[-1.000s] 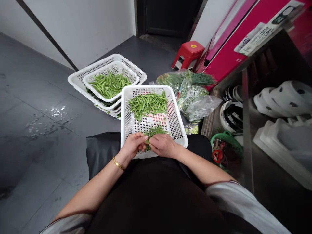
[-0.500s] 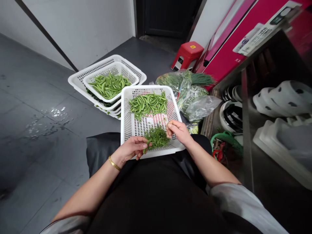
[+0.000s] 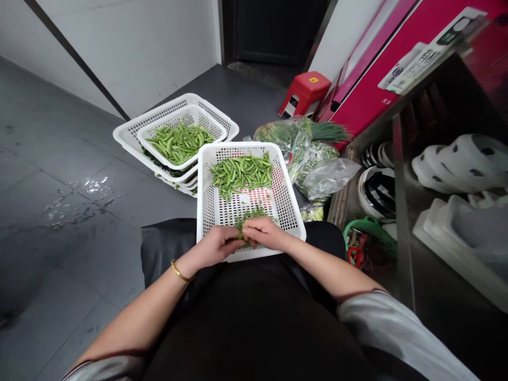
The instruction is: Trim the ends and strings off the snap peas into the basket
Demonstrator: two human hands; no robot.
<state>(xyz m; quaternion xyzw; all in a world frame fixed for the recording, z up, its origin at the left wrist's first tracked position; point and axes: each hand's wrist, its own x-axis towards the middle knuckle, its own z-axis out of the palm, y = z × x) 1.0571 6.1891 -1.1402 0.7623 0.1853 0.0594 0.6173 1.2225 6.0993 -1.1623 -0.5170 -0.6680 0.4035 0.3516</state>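
A white perforated basket (image 3: pixel 291 206) rests across my lap. Snap pea pods (image 3: pixel 243 172) fill its far half, and a heap of green trimmings (image 3: pixel 252 214) lies at the near side, partly behind my hands. My left hand (image 3: pixel 219 244), with a gold bracelet at the wrist, pinches a green pea pod that my fingers mostly hide. Against its fingertips, my right hand (image 3: pixel 265 232) is closed in a pinch at the pod's end. What exactly lies between the right fingers is hidden.
Stacked white baskets (image 3: pixel 127 128) with more pea pods (image 3: pixel 178 143) stand ahead on the left. Bagged greens (image 3: pixel 313 151) lie beyond my basket, near a red stool (image 3: pixel 306 87). A metal shelf (image 3: pixel 402 211) and a green basket (image 3: pixel 367 227) are at the right.
My right hand has moved left and down from the basket's right side to meet my left hand at the pod. The left hand has barely shifted.
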